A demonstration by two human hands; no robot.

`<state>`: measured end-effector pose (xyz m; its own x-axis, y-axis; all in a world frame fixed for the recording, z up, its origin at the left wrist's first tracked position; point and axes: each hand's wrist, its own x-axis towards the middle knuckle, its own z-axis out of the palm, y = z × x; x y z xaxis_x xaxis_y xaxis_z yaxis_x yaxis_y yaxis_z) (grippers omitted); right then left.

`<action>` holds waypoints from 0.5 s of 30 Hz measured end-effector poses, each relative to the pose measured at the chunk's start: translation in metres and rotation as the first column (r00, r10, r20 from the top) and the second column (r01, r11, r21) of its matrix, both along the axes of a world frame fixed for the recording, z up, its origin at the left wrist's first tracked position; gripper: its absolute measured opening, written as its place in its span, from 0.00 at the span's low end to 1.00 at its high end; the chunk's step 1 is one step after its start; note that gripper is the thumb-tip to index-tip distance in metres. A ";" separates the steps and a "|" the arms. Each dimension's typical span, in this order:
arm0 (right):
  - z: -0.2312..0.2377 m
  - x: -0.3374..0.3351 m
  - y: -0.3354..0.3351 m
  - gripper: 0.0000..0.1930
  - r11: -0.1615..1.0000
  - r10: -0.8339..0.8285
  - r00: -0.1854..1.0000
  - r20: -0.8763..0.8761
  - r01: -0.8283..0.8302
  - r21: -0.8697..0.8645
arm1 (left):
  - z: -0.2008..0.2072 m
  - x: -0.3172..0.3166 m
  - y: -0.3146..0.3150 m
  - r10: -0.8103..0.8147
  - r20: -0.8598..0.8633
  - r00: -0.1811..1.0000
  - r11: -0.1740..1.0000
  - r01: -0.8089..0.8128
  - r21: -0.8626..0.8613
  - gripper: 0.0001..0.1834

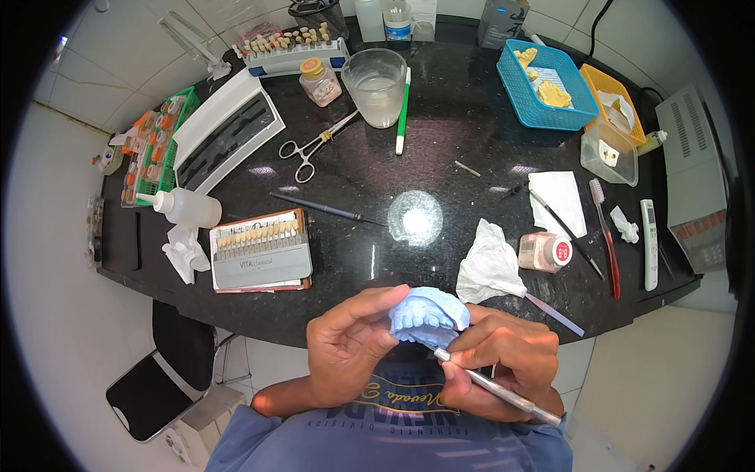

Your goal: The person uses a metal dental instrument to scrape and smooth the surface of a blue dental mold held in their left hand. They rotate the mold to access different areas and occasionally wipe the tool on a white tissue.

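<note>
Close to my chest, past the table's front edge, my left hand (351, 340) grips a pale blue dental model (429, 313) with a row of moulded teeth facing me. The thumb and fingers press on its left side. My right hand (503, 358) is closed pen-like around a slim silver metal handpiece (495, 387), which slants up to the left. Its front end meets the lower edge of the model; the very tip is hidden against it. Some fingers of my right hand also touch the model's right side.
Before me on the black table (472, 204) lie a tooth shade guide (259, 259), a dark thin tool (326, 208), scissor-handled forceps (311, 153), a crumpled tissue (487, 263) and a pink powder jar (539, 252). Farther back are a glass of water (375, 86) and a blue basket (546, 110).
</note>
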<state>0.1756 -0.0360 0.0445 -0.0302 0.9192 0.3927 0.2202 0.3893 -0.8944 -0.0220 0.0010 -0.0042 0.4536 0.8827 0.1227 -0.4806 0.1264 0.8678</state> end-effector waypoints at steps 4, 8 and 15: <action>0.000 0.000 0.001 0.09 1.000 -0.001 1.000 -0.006 0.001 -0.009 | -0.001 0.001 0.000 0.004 0.003 1.000 1.000 -0.004 -0.008 0.23; -0.002 -0.001 0.002 0.10 1.000 -0.004 1.000 -0.031 0.005 0.007 | -0.003 0.001 -0.002 0.015 -0.008 1.000 1.000 -0.016 -0.010 0.23; 0.001 0.006 0.002 0.09 0.999 0.029 0.998 0.063 -0.028 -0.026 | -0.004 0.003 -0.001 -0.016 0.019 1.000 1.000 0.016 0.021 0.29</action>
